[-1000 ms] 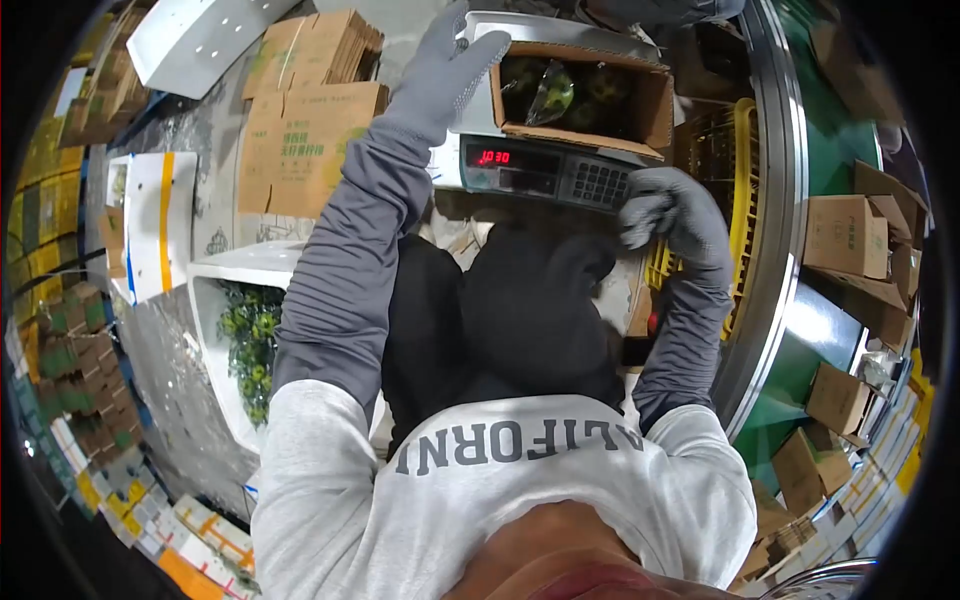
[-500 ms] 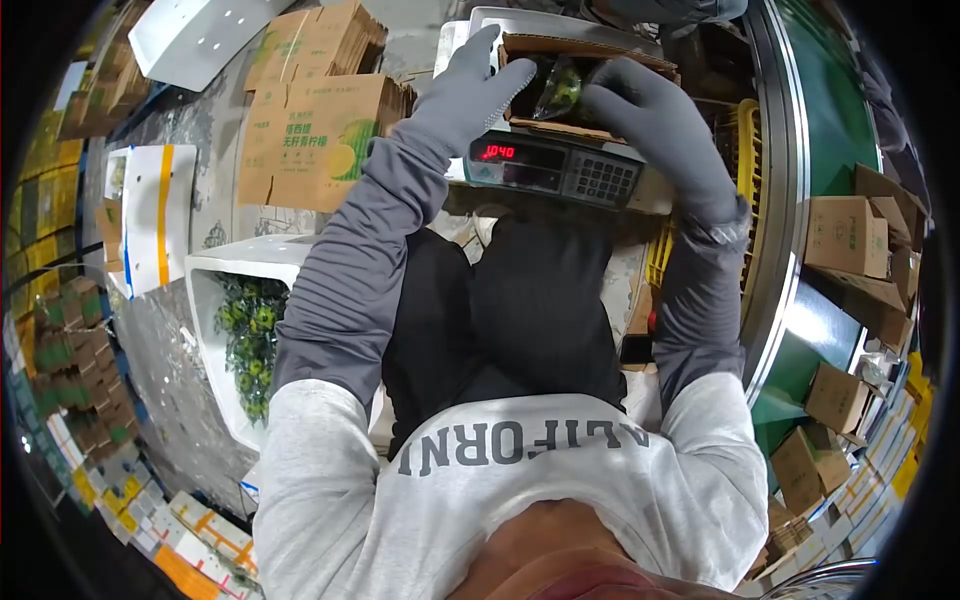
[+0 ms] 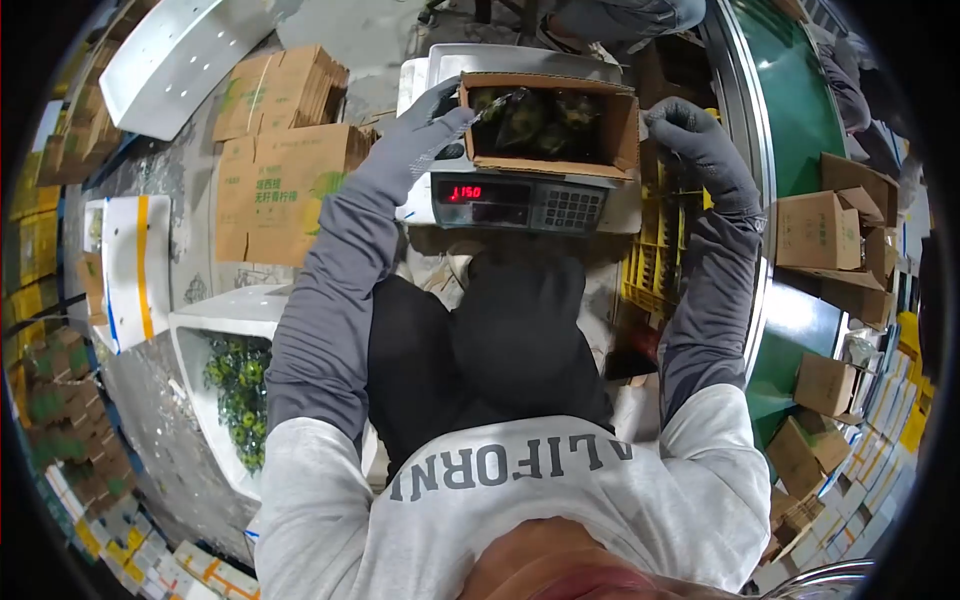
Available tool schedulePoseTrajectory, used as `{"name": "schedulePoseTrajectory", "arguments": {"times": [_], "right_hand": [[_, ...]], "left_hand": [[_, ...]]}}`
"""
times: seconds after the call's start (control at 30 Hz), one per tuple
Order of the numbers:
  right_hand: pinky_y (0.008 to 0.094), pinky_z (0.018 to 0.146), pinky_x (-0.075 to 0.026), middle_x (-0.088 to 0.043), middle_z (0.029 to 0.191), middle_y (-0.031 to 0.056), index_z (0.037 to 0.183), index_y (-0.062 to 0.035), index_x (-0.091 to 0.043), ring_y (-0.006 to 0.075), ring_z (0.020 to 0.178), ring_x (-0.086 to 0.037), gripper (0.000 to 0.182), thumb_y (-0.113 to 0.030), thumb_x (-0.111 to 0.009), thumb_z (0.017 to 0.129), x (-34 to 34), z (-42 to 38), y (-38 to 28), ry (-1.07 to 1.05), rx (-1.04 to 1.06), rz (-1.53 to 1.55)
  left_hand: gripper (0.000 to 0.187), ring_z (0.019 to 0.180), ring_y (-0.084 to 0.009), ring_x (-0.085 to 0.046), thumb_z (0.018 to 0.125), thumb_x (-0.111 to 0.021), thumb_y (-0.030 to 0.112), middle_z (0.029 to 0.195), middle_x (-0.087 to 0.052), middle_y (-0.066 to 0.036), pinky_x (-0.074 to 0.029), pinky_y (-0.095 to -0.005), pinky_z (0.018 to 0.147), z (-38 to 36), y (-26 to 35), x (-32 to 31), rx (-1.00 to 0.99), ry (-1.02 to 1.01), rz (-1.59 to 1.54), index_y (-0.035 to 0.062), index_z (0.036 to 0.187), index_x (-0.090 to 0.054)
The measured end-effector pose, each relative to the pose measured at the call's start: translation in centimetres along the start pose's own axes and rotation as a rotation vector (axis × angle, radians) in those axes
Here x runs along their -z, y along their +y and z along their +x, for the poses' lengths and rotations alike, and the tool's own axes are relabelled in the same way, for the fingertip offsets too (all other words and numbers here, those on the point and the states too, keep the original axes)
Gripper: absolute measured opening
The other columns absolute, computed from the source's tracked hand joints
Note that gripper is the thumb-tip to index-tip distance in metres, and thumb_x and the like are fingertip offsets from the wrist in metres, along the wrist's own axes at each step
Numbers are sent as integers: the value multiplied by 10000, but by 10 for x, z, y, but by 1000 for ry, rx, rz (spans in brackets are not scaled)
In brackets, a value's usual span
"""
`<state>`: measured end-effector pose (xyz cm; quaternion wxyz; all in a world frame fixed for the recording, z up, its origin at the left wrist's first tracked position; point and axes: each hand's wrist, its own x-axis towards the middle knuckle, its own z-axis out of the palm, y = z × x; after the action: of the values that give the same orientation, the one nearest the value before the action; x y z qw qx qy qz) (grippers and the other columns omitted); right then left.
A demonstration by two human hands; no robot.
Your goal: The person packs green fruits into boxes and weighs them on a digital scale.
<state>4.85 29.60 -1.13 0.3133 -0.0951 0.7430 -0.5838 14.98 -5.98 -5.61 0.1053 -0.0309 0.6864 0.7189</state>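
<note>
An open cardboard box (image 3: 548, 166) rests on a digital scale (image 3: 518, 203) whose red display reads about 1150. Inside it lie several dark green fruits (image 3: 535, 118) in clear plastic wrap. My left hand (image 3: 425, 125), in a grey glove, is at the box's left end, thumb and fingers apart, fingertips right at the cardboard. To the right of the box, my right hand (image 3: 698, 145) hovers in its grey glove, fingers curled in, with nothing visible in them.
A white foam box (image 3: 225, 310) of wrapped green fruits stands at my left. Beyond it are flattened cartons (image 3: 285, 195) and another foam box (image 3: 175, 65). At the right are a yellow crate (image 3: 655, 250) and a green conveyor (image 3: 790, 110). Another person's leg (image 3: 630, 18) shows at the top.
My right hand has left the box and moved right, its fingers now curled. The wrapped fruits now lie lower in the box. The display went from about 1040 to 1150.
</note>
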Motion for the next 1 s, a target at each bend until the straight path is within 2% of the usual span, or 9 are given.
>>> {"name": "schedulePoseTrajectory", "arguments": {"times": [0.17,0.27,0.4,0.47,0.6,0.67,0.8,0.9,1.0], "right_hand": [[281,682,-475,-585,1030,47,1279,-7,-457,127,839,-560,686,-350,-745,759,-18,45,46,-93,-83,12],[298,731,-481,-680,910,91,1036,0,-645,176,819,-634,528,-448,-707,764,-58,77,21,157,-143,-537],[297,750,-473,-679,915,97,1023,-13,-661,172,829,-634,502,-437,-725,761,-56,65,-16,119,-191,-649],[285,782,-453,-669,971,88,1053,-29,-655,165,862,-619,497,-430,-725,767,-39,75,44,154,-167,64],[278,878,-399,-570,1194,118,1285,-72,-511,191,1106,-493,743,-527,-709,733,-57,57,73,386,-166,602],[254,885,-399,-541,1224,50,1274,-105,-507,128,1085,-489,569,-489,-590,863,-69,70,146,399,99,841],[276,943,-391,-499,1254,66,1332,-88,-434,143,1079,-491,532,-469,-422,961,-120,-47,89,806,133,1012],[315,988,-386,-495,1270,109,1325,-10,-413,177,1133,-487,566,-453,-375,975,-124,-122,72,1037,625,823],[303,966,-409,-483,1274,143,1363,20,-341,198,1114,-502,497,-300,-388,985,-87,-186,83,1370,684,705]], "left_hand": [[958,1120,-201,-519,697,-761,522,1259,-511,-166,-423,-344,956,43,-37,-1,60,152,237,5,1379,-329],[795,1036,-194,-550,741,-741,468,1148,-563,-131,-467,-333,866,68,-41,-24,53,80,76,32,1311,-400],[760,961,-178,-567,715,-779,348,1104,-572,-86,-505,-334,752,66,-28,-14,271,71,-322,110,1338,-415],[623,1004,-204,-573,757,-756,329,1108,-588,-51,-515,-371,811,77,-52,-7,348,88,-551,122,1281,-489],[409,954,-276,-618,838,-661,303,1077,-609,-86,-516,-416,869,109,-91,8,420,-12,-723,115,1179,-535],[392,953,-288,-618,840,-647,281,1030,-617,-108,-528,-438,844,95,-63,-7,444,-10,-622,96,1163,-526],[295,947,-257,-622,883,-588,221,1007,-621,-82,-536,-412,805,43,1,-56,175,-107,-562,67,1129,-535],[318,1034,-240,-591,911,-550,210,1103,-595,-99,-502,-375,914,17,40,-112,306,-345,-670,20,1165,-532],[394,1163,-227,-513,916,-482,-15,1260,-521,-118,-423,-358,1011,-8,53,-187,-529,-584,143,16,1307,-446]]}}
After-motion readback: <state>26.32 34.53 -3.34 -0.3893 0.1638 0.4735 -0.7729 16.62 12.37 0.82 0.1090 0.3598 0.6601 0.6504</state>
